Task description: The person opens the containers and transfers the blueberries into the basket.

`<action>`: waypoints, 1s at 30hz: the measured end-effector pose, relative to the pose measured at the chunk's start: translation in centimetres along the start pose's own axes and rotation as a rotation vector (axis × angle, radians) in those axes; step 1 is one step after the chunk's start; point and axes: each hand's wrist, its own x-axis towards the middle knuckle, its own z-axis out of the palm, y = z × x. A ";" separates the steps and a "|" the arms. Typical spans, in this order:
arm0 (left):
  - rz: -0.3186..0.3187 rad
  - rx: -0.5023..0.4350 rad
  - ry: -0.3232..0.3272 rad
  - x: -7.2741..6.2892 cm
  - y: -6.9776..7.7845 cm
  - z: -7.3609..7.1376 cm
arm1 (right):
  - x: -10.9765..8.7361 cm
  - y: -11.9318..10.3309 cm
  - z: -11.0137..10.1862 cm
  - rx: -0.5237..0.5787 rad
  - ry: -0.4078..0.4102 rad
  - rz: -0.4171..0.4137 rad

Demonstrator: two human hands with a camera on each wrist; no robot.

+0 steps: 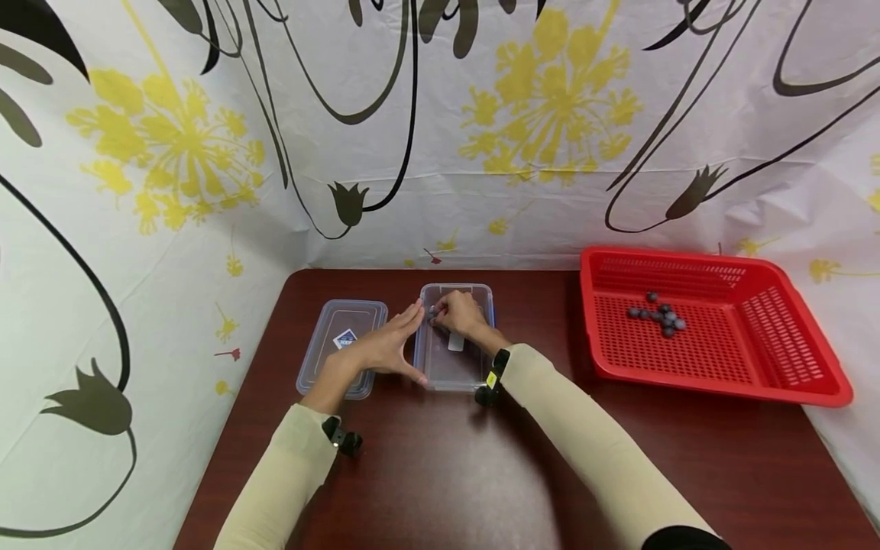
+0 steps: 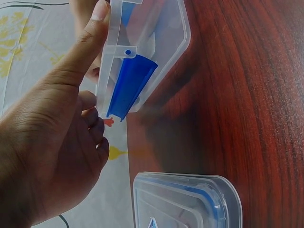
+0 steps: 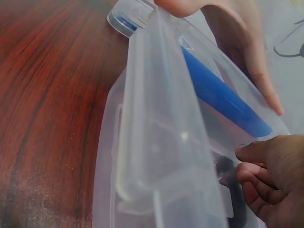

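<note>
My left hand [image 1: 388,344] spans the left long side of a clear plastic container [image 1: 440,374], fingers extended along the wall and thumb at the near corner. Inside the open container, my right hand [image 1: 461,313] reaches down with bent fingers. Its thumb and forefinger pinch a small dark blueberry [image 3: 241,146], mostly hidden by the fingertips. A blue clip flap [image 2: 130,85] hangs along the container's left side. The clear lid [image 1: 344,317] with a blue-and-white label lies left of the container, partly behind my left hand.
A red perforated basket [image 1: 715,386] stands at the right of the dark wooden table [image 1: 426,466], with several blueberries [image 1: 663,315] on its floor. Patterned white sheeting [image 1: 440,137] hangs behind and on both sides. A white sticker [image 1: 456,341] shows on the container.
</note>
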 end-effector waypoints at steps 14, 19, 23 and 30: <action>-0.032 -0.033 -0.021 -0.3 0.0 0.2 | -2.6 -1.2 -3.7 -0.008 -0.025 -0.171; -0.019 -0.025 -0.007 -0.2 0.2 0.2 | -4.3 -1.1 -6.2 0.027 -0.009 -0.187; -0.020 -0.028 -0.008 -0.1 0.3 0.1 | -5.9 -0.9 -8.5 0.094 0.008 -0.182; -0.031 -0.017 -0.008 0.0 0.4 0.1 | -9.0 0.0 -13.5 0.105 0.050 -0.178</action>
